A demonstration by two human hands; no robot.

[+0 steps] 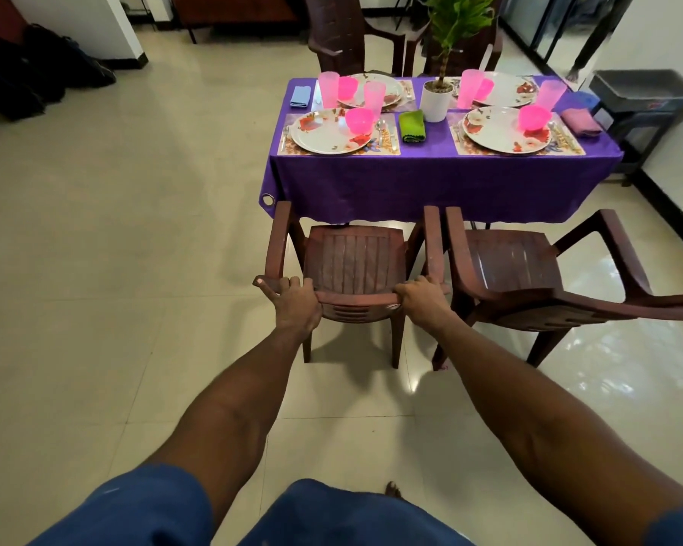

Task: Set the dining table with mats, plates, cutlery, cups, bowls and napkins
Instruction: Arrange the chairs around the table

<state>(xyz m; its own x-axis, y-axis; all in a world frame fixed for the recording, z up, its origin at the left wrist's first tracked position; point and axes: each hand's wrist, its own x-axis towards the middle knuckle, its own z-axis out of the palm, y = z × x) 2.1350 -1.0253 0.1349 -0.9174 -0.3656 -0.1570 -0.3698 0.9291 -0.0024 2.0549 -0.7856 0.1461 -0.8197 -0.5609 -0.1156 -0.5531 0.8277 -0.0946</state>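
Observation:
A brown plastic chair (355, 262) stands at the near side of the table, facing it. My left hand (294, 305) grips the left end of its backrest top, with one finger sticking out. My right hand (422, 299) grips the right end. The table under a purple cloth (430, 179) carries floral mats, plates such as the near left plate (330, 134) and the near right plate (497, 132), pink bowls (359, 120), pink cups (328, 88), cutlery, and napkins: green (412, 127), blue (301, 95), mauve (580, 122).
A second brown chair (529, 266) stands close to the right, angled. Two more chairs (344, 37) sit at the far side. A potted plant (436, 98) is mid-table. A grey bin (647, 100) stands to the right. Dark bags (36, 69) lie at the far left wall.

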